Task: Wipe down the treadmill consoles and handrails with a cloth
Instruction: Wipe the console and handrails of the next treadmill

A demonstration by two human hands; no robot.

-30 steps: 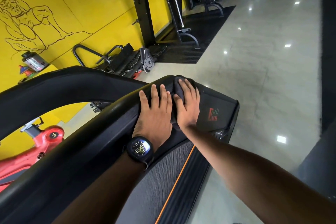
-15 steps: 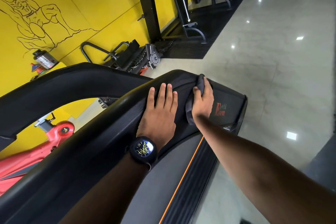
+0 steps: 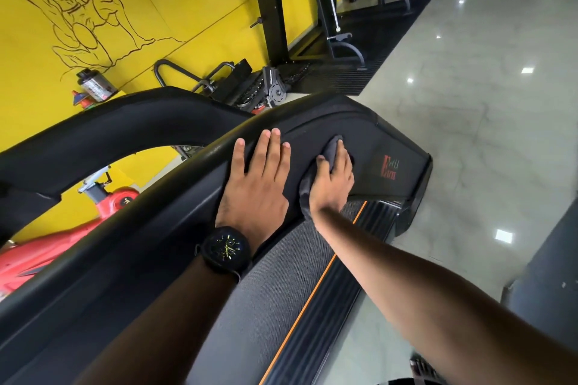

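Up on the black plastic treadmill hood (image 3: 359,122), the left hand (image 3: 255,184) is lying flat, fingers straight, holding nothing, up against the curved black handrail (image 3: 125,228). Right next to it the right hand (image 3: 333,180) is curling around a bunched dark grey cloth (image 3: 305,189), pressing it onto the hood near the red logo (image 3: 388,167).

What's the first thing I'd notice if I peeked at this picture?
Probably the bright yellow wall at the upper left, with a big line drawing of a muscly figure on it. Next come the two hands in the middle. The left hand, with a black watch on its wrist, lies flat on the black treadmill, while the right hand grips a dark cloth against it.
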